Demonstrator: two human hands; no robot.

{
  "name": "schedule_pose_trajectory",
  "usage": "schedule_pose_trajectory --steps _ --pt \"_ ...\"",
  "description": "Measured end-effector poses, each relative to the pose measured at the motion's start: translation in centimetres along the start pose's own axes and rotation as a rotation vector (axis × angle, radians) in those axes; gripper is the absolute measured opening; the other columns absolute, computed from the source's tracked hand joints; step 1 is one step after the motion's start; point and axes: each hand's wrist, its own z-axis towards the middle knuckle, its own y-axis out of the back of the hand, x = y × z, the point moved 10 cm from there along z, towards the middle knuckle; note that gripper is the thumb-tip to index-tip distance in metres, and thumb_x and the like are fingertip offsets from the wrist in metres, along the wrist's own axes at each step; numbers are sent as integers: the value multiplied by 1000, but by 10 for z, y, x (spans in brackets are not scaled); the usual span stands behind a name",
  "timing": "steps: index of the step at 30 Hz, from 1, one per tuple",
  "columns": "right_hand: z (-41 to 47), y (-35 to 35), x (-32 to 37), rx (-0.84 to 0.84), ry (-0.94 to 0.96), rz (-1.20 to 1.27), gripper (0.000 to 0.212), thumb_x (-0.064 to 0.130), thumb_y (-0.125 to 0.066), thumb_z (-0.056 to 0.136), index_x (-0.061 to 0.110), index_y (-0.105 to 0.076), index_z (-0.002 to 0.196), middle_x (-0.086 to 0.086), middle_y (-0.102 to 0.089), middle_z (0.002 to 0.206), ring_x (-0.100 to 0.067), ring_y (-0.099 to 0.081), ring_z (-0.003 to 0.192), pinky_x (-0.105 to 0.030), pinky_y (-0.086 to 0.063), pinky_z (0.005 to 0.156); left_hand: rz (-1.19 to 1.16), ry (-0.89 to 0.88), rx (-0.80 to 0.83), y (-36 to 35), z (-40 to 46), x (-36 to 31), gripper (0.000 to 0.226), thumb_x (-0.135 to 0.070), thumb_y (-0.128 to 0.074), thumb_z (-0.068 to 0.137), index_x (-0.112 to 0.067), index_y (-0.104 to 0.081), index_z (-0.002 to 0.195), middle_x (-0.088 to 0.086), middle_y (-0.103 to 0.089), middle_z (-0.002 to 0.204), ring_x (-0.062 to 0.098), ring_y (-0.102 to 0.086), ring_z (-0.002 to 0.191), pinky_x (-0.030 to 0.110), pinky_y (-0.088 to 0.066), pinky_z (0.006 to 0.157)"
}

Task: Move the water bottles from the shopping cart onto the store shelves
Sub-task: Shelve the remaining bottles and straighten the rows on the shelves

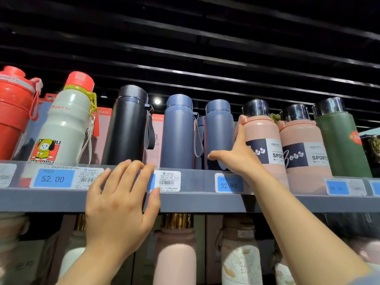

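Left hand (119, 204) nearest, grip open, straight fingers flat on the shelf (195, 201) front edge, below the black bottle (128, 128). Right hand (236, 153) reaches over the shelf edge, grip spread open, fingers touching the left pink bottle (265, 145), thumb on the blue bottle (218, 132) beside it. Price tags (53, 178) line the shelf edge.

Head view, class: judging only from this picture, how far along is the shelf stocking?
Looks done: bottles already stand in a row on the top shelf. In hand: the right hand touches the left pink bottle beside a blue bottle; the left hand lies flat on the shelf edge. Left: unknown, since the cart is out of view.
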Motion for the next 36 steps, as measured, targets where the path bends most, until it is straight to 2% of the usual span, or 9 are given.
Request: schedule_pose_trajectory --steps 3,7,9,12,15,19,23,32,36 --pt "-5 3 1 -89 3 -158 126 61 -75 68 35 17 149 -11 -43 143 -34 -51 122 -45 -43 95 5 -4 1 -1 0 -1 48 -36 -36 91 -12 -64 122 7 -64 120 30 -58 117 47 -37 98" --pt "-8 2 5 -131 15 -268 127 82 -62 63 33 16 151 -16 -30 150 -37 -43 130 -48 -41 97 9 -3 1 -1 -1 0 48 -36 -36 91 -12 -64 122 7 -64 120 30 -58 117 47 -37 98" --pt "-8 2 4 -130 32 -268 121 78 -60 68 34 17 150 -16 -39 144 -35 -49 125 -46 -42 93 12 -4 1 -1 -1 0 48 -37 -36 91 -12 -63 123 7 -64 121 30 -58 117 47 -37 98" --pt "-8 4 6 -143 73 -250 108 58 -61 79 34 18 149 -11 -57 120 -33 -59 108 -40 -43 80 14 -4 2 -1 0 0 49 -37 -35 92 -13 -63 123 7 -64 122 29 -58 117 48 -38 98" --pt "-11 6 9 -152 104 -221 106 50 -62 81 33 16 150 -7 -55 102 -34 -60 101 -38 -42 75 14 -6 -14 0 -1 0 49 -37 -35 92 -12 -64 123 8 -64 121 29 -58 116 48 -38 97" --pt "-9 5 7 -168 110 -209 105 53 -63 79 32 11 150 -11 -59 113 -34 -60 101 -36 -42 74 18 -6 -14 -1 -1 1 50 -38 -33 93 -12 -64 123 8 -64 121 30 -59 116 48 -39 97" --pt "-6 4 6 -175 118 -216 94 53 -62 80 28 -4 149 -10 -61 117 -35 -59 103 -38 -45 78 20 -8 -18 -2 -2 1 51 -38 -32 93 -13 -63 124 8 -64 121 30 -59 116 47 -38 97" --pt "-6 4 8 -203 136 -252 90 53 -58 80 24 -8 149 -10 -62 112 -35 -60 100 -39 -47 76 31 -18 52 -2 -1 -1 50 -37 -34 93 -12 -61 127 7 -63 122 27 -54 119 45 -36 99" --pt "-13 8 14 -230 181 -242 88 54 -56 84 23 -8 151 -11 -54 124 -36 -56 109 -40 -47 81 19 -57 123 -4 0 -1 54 -39 -32 93 -11 -58 131 6 -61 126 24 -48 122 44 -34 101"
